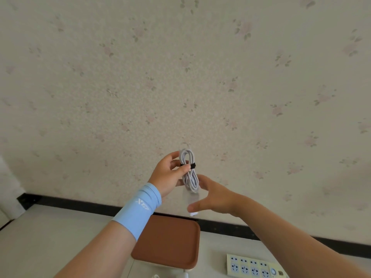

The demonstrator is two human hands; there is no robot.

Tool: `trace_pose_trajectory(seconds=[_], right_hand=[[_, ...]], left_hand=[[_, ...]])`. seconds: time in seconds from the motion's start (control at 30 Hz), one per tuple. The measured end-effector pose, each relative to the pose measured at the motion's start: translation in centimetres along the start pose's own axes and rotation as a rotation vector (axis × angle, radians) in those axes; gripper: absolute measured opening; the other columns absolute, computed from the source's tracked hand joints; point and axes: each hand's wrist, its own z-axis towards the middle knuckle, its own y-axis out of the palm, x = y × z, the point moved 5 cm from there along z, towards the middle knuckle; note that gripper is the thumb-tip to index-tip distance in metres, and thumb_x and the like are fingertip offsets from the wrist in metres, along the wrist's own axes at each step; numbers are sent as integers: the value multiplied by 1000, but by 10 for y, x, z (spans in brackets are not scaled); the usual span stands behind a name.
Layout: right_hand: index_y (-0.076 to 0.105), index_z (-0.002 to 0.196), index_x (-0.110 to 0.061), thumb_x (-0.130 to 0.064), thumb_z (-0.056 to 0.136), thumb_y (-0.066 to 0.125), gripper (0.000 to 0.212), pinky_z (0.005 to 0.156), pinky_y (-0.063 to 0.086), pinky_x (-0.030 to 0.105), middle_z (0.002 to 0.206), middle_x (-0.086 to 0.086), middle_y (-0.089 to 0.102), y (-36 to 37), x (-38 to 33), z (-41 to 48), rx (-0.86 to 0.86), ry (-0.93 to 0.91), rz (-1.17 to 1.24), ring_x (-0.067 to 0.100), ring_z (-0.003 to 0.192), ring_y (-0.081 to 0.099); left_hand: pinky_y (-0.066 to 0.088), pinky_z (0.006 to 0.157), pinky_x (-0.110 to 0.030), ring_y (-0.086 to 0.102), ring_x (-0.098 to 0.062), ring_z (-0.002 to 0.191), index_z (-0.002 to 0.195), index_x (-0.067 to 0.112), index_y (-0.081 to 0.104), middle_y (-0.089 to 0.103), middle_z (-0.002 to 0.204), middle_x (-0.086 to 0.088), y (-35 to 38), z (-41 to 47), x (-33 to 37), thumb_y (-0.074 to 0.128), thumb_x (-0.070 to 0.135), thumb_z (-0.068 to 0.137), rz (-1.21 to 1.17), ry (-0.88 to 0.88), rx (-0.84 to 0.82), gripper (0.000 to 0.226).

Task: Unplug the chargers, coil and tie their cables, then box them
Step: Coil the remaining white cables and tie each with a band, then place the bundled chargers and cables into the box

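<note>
My left hand (170, 173) holds up a coiled white charger cable (189, 171) in front of the wall, thumb and fingers pinching it at the black tie (191, 166) wrapped round its middle. The white charger plug (190, 201) hangs below the coil. My right hand (214, 194) is spread open just below and to the right of the coil, fingers near the hanging plug; I cannot tell if it touches it. A box with a brown lid (168, 241) stands on the table below my hands.
A pale power strip (255, 266) with several empty sockets lies at the lower right on the light table (50, 237). Small white items (185, 275) peek in at the bottom edge. A floral-papered wall with a dark skirting strip (251, 229) runs behind.
</note>
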Motion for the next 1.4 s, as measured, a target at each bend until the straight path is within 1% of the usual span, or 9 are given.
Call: trace_pose_trajectory(seconds=[0.2,0.37,0.53,0.73,0.83,0.93,1.07,1.17,1.4], right_hand=[[60,125,-30,-30,90,72,37,85,55,29,120,-1,66,11,2,18,92,-1,90,15,102,64],[72,110,-20,-22,78,82,33,81,57,35,104,2,70,13,24,33,169,116,-62,18,92,66],[71,103,-19,-25,82,74,22,70,48,30,97,5,70,35,46,44,98,170,-193,19,84,63],[48,133,-23,-40,90,58,47,75,59,37,126,4,56,89,98,53,-99,290,-329,26,104,63],[44,139,-23,-51,83,62,65,98,47,36,140,7,43,118,134,57,-142,327,-416,25,120,52],[39,142,-22,-66,67,67,91,101,44,37,137,7,39,148,174,58,-192,357,-450,25,121,46],[38,139,-19,-29,77,75,72,95,50,35,133,8,48,183,226,56,-179,345,-395,23,113,52],[47,129,-22,-25,75,79,63,79,49,26,125,4,53,205,251,57,-193,341,-381,19,103,56],[44,134,-30,-28,77,79,68,95,49,31,135,3,47,231,284,54,-171,340,-370,22,115,51]], left_hand=[[60,78,-47,70,-30,98,113,1,56,71,107,-16,-11,-5,-17,57,0,95,-369,-74,32,18],[54,76,-25,70,-14,85,98,11,65,74,93,-2,-59,-6,-34,81,17,77,253,-26,251,26],[59,68,-27,67,-22,84,127,30,49,56,107,-9,-84,-8,-68,85,7,71,251,-112,131,71],[54,84,-26,66,-14,87,87,29,71,69,90,7,-94,-6,-134,82,25,74,971,-162,-166,18],[49,83,-24,62,-16,93,91,27,68,63,101,4,-92,-11,-179,80,27,75,1171,-215,-260,20],[49,80,-25,56,-15,88,102,26,65,64,109,2,-95,-17,-229,74,30,82,1242,-276,-349,23],[52,87,-30,61,-20,100,109,25,66,65,116,2,-95,-24,-291,72,31,85,1352,-340,-505,26],[52,91,-32,62,-22,106,113,25,67,66,120,2,-95,-27,-328,71,25,85,1422,-383,-599,28],[44,90,-29,59,-27,109,121,27,59,65,122,-1,-91,-35,-384,61,21,88,1510,-405,-689,34]])
